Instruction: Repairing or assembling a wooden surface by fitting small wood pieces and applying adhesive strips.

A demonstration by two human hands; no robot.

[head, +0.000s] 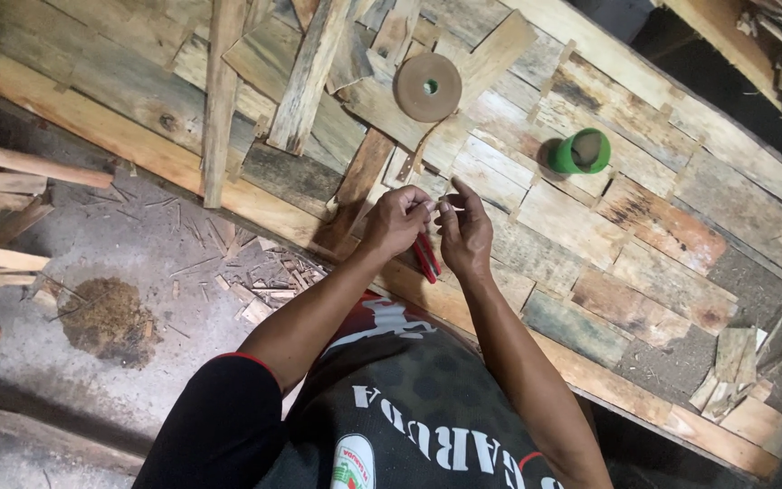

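My left hand (397, 220) and my right hand (465, 234) meet over a panel of patchwork wood pieces (644, 226). Their fingertips pinch together on something very small that I cannot make out. A red-handled tool (426, 257) hangs below the two hands, seemingly tucked in my right palm. Both hands hover just above the near edge of the panel.
A brown tape roll (427, 87) lies flat on the panel above my hands. A green cup-like holder (581, 152) rests on its side to the right. Loose planks (219, 100) lie across the panel's left part. Wood scraps (264, 281) and sawdust (106, 317) litter the concrete floor.
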